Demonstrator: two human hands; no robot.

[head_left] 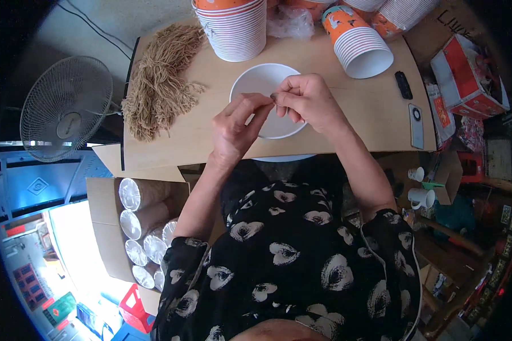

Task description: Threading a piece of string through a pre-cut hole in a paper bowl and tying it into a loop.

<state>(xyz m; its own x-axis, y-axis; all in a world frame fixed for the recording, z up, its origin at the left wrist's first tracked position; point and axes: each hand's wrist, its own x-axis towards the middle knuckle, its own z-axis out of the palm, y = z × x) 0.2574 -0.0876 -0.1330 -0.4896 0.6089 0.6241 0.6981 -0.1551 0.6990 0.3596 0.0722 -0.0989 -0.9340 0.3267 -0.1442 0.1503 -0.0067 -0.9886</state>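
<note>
My left hand and my right hand meet fingertip to fingertip above a round white container, its rim partly hidden by them. Both hands are closed in a pinch. Whatever lies between the fingertips is too small to make out; a small dark spot shows at the right thumb. Left of the container is a heap of tan twisted cords. A tall stack of orange and white paper buckets stands just behind it. Another stack lies on its side at the back right.
The wooden table also bears a clear plastic bag, a black slim object and a phone. A fan stands left. Below it, a cardboard box holds several wrapped cup stacks. A red and white box sits right.
</note>
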